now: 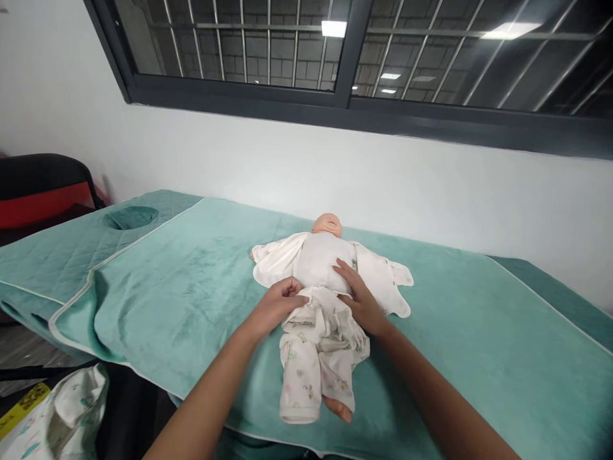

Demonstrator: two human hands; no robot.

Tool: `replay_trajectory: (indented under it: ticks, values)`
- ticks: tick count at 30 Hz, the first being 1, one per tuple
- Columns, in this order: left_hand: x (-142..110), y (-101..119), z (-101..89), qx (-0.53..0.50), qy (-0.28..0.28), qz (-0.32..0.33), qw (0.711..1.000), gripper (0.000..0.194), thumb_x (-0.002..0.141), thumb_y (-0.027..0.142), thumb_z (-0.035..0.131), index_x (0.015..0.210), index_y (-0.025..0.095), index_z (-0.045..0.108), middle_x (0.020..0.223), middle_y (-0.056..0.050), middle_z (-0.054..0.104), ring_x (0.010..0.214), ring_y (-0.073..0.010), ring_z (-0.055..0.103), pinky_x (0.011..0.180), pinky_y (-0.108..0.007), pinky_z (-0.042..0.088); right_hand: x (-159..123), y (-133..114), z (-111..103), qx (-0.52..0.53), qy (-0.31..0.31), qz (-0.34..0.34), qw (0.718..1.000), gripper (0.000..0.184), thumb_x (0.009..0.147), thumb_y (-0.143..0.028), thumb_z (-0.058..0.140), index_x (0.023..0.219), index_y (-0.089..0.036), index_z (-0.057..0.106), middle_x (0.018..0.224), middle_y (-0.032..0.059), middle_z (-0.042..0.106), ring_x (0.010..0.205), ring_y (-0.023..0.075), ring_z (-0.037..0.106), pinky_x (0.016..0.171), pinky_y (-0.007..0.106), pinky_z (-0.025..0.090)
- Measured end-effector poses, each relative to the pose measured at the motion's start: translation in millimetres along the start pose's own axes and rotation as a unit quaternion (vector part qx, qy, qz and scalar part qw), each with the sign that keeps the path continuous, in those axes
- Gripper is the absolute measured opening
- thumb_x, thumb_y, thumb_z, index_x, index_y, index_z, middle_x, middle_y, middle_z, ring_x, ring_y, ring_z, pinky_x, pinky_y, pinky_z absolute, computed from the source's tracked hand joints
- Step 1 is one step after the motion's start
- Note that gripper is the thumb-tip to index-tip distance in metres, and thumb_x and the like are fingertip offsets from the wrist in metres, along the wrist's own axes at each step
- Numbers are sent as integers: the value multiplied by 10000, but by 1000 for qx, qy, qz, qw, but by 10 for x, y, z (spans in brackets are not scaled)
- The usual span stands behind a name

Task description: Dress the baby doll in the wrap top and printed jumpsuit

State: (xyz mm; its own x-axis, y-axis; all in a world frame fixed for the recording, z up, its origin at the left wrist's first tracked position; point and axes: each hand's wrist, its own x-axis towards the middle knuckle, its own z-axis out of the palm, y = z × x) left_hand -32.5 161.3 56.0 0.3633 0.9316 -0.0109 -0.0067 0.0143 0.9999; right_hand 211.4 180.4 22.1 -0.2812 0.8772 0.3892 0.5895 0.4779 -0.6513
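Note:
A baby doll [327, 224] lies on its back, head toward the wall, in an opened white top [378, 275] whose sides spread out flat. Its legs are in patterned white baby pants [306, 370], bunched at the hips; one bare foot [338, 409] shows at the right leg opening. My left hand [280, 306] is closed, thumb and fingers pinching the waistband at the left hip. On the other side my right hand [361, 300] has its fingers apart, resting against the doll's belly with the thumb near the waistband.
The doll lies on a bed covered with a green sheet [191, 287], with a face hole [130, 218] at the left end. Patterned white cloth [71, 415] sits on something dark at lower left. A red and black chair [45, 191] stands beyond. Behind are a wall and barred window.

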Motion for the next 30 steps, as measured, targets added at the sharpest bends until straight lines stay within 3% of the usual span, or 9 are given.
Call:
replay_trajectory:
  ticks: [4,9,11,15,17,19,24,27,30]
  values:
    - [134,-2,-113,23,6,-34,999,358,822,514,534,769,161,564,686,20,499,634,-114,421,582,-236,314,49,-16,-96,-62,10,-12,998,515,827,-251,573,1340,-287,539,1468,29,460,1367,235,401,1135,461,319]
    - [253,155,-197,221,-106,14,969,258,754,422,623,700,169,614,652,28,532,615,-122,441,551,-239,292,189,-6,-238,-107,38,29,993,411,800,-212,549,1176,-305,684,1230,-14,667,1154,251,604,1017,426,449]
    - [300,170,-176,257,-51,48,964,176,747,348,620,700,178,610,683,32,556,639,-125,465,574,-239,312,251,11,-266,-73,41,66,994,370,805,-217,540,1113,-311,721,1152,-22,705,1089,252,640,967,397,479]
    - [520,7,-83,223,178,82,955,72,736,251,598,717,182,593,733,23,591,679,-132,499,662,-255,381,310,64,-237,83,50,113,989,311,800,-261,567,1051,-276,750,1118,-6,721,1090,255,639,959,369,479]
    - [698,-83,-40,205,240,89,945,39,737,221,581,743,183,588,773,7,604,716,-143,521,703,-269,409,301,118,-198,146,64,126,979,290,789,-287,591,1024,-251,757,1106,10,726,1096,262,633,965,376,472]
    - [891,-120,-8,204,255,97,940,49,741,189,560,783,184,585,841,-10,623,780,-151,553,751,-275,430,284,194,-163,184,88,145,968,270,769,-309,624,990,-237,762,1069,22,736,1066,268,641,955,390,474]
    - [1270,-69,-1,231,214,112,942,99,753,159,538,828,196,591,907,-11,676,875,-155,610,819,-267,445,282,337,-125,251,112,182,944,298,742,-345,687,1005,-214,737,1076,47,728,1041,277,641,944,411,474]
    - [1391,-57,-54,267,195,107,938,101,755,186,550,837,205,605,912,-17,692,869,-177,618,793,-284,443,297,320,-114,222,107,136,960,289,812,-364,638,1057,-223,698,1143,54,697,1103,261,611,996,415,443]
    - [1466,-40,-105,308,184,103,928,165,738,200,574,894,227,622,928,-23,706,873,-212,616,781,-313,418,322,287,-114,121,120,61,983,235,877,-369,571,1052,-242,663,1333,54,584,1262,245,500,1085,415,364]
